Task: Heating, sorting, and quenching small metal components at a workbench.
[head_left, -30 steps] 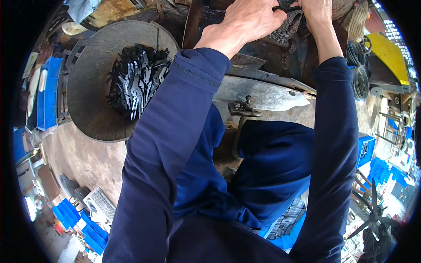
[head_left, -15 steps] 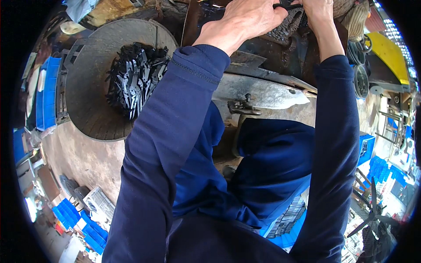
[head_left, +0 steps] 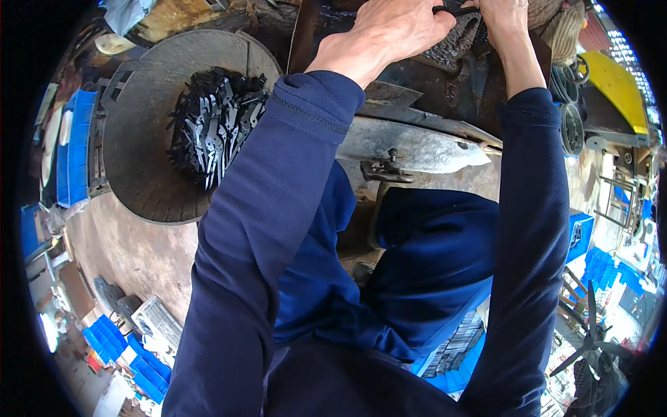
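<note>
Right of the bowl, left hand pinches one end of a black part; right hand has fingers closed on its other end, tips partly cut off. Pile sits inside bowl, blue bin just left of it.

Piece in both hands' fingers over bench, parts in pan at left

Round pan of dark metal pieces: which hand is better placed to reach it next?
Probably the left hand: the pan sits on that side, farther from the right hand. Both hands are at a dark piece, though.
</note>
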